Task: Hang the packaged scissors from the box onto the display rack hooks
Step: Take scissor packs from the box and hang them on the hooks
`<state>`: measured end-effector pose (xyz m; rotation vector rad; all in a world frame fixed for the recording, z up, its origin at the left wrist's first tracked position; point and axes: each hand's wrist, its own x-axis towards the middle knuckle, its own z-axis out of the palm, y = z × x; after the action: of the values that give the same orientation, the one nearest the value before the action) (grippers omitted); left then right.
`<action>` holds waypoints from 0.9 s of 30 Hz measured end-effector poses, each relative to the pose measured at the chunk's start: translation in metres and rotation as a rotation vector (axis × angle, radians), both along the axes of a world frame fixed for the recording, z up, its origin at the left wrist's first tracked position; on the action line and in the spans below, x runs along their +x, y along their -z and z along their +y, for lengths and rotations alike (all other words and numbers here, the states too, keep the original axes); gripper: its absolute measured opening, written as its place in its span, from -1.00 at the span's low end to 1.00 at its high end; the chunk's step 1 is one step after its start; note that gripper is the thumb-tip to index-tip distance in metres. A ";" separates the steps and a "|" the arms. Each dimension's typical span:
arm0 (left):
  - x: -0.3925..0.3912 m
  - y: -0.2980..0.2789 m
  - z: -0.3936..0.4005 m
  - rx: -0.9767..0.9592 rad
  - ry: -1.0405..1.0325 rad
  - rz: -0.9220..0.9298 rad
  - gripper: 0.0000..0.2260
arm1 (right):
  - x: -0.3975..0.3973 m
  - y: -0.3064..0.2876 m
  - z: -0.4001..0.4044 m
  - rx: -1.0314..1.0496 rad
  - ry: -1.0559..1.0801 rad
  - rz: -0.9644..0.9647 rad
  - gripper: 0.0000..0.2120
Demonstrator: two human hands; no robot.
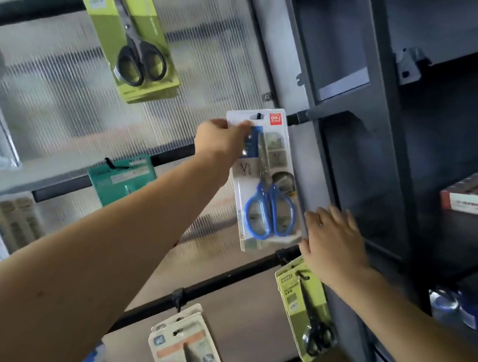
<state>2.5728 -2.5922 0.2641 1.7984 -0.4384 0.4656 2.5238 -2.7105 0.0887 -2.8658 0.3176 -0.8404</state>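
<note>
Packaged scissors [265,181], blue-handled, pinched near the card's top by the left hand [220,140] while the right hand [331,243], fingers relaxed, steadies the lower edge: keep the hang slot level and seat it fully on the hook [259,116]

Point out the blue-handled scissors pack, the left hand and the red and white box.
blue-handled scissors pack [268,212]: head view, on the blue handles.
left hand [221,140]: head view, on the back of the hand.
red and white box [471,204]: head view, on its white front face.
</note>
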 end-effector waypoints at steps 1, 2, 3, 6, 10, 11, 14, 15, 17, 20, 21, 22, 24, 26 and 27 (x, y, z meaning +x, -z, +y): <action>0.002 0.000 -0.001 -0.001 -0.014 0.008 -0.79 | 0.000 0.001 0.000 0.003 -0.003 0.000 -0.51; 0.006 0.001 -0.003 0.003 -0.027 0.015 -0.80 | 0.001 0.001 -0.001 0.003 -0.008 0.001 -0.51; 0.009 0.003 -0.003 0.013 -0.044 0.023 -0.80 | 0.001 0.001 -0.001 -0.001 -0.014 -0.001 -0.52; 0.018 0.007 -0.006 0.030 -0.104 0.048 -0.77 | 0.001 0.000 -0.001 -0.018 -0.030 -0.013 -0.54; 0.030 0.009 -0.006 0.053 -0.158 0.068 -0.78 | 0.003 -0.001 0.002 -0.025 -0.046 -0.029 -0.55; 0.032 0.009 -0.006 0.059 -0.173 0.078 -0.79 | 0.003 -0.002 0.003 -0.029 -0.047 -0.026 -0.55; 0.039 0.008 0.000 0.124 -0.250 0.061 -0.83 | 0.005 -0.005 0.006 -0.055 -0.046 -0.025 -0.51; 0.040 0.008 0.002 0.163 -0.275 0.052 -0.83 | 0.006 -0.006 0.008 -0.060 -0.048 -0.029 -0.50; 0.040 0.013 0.009 0.235 -0.272 0.070 -0.83 | 0.006 -0.006 0.012 -0.065 -0.052 -0.033 -0.49; 0.031 0.035 0.021 0.336 -0.199 0.100 -0.84 | 0.005 -0.004 0.021 -0.068 -0.055 -0.033 -0.46; 0.024 0.047 0.025 0.405 -0.207 0.064 -0.78 | 0.004 -0.002 0.025 -0.065 -0.055 -0.037 -0.45; 0.016 0.061 0.030 0.481 -0.230 0.015 -0.71 | 0.004 0.001 0.029 -0.063 -0.055 -0.041 -0.45; 0.002 0.093 0.043 0.583 -0.224 -0.080 -0.69 | 0.002 0.009 0.041 -0.064 -0.058 -0.031 -0.45; -0.010 0.125 0.057 0.669 -0.157 -0.142 -0.73 | 0.001 0.018 0.054 -0.075 -0.067 0.001 -0.44; -0.017 0.140 0.065 0.719 -0.131 -0.168 -0.73 | -0.001 0.023 0.060 -0.078 -0.075 0.018 -0.44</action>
<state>2.5557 -2.5274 0.1238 2.5017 -0.6631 0.6009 2.5230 -2.6503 0.0657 -2.9381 0.1817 -0.8320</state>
